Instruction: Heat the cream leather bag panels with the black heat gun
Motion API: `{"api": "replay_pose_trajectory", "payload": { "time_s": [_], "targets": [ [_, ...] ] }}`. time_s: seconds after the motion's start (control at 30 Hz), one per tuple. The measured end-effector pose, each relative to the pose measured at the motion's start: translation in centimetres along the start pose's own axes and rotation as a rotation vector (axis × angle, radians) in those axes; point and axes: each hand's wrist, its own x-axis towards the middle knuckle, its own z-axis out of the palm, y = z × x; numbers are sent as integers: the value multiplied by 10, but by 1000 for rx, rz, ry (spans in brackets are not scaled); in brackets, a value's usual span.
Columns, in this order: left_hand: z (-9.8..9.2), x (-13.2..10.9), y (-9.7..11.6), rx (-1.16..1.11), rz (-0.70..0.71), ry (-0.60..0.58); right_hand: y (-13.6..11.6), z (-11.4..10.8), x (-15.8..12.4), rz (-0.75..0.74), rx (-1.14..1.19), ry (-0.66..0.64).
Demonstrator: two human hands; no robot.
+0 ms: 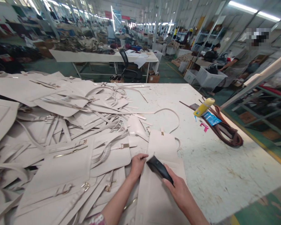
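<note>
Two bare hands work over a pale table [215,178] in the head view. The right hand [177,186] is wrapped around a black tool [161,169], whose long axis slants away and leftward, its head just beside the left fingertips. The left hand [137,166], nearer that head, is half curled at the left edge of a beige piece [162,203]; whether it pinches anything, one cannot tell. The piece lies beneath the tool, lengthwise away from the person, right of a beige pile [70,156].
</note>
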Motion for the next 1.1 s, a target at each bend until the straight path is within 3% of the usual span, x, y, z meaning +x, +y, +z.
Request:
{"api": "replay_pose_trajectory", "payload": {
  "time_s": [0.3, 0.53, 0.67, 0.9, 1.1],
  "targets": [
    [0, -2, 5, -57, -7, -1, 2, -12, 25, 41, 152, 162],
    [-2, 2, 15, -79, 81, -71, 21, -23, 7, 57, 292, 176],
    [-1, 6, 21, -82, 97, -83, 11, -16, 0, 31, 322, 140],
    [5, 3, 19, -112, 115, -142, -18, -10, 14, -17, 288, 119],
    [4, 2, 15, -149, 68, -157, -17, -9, 14, 13, 165, 86]
  ]
}}
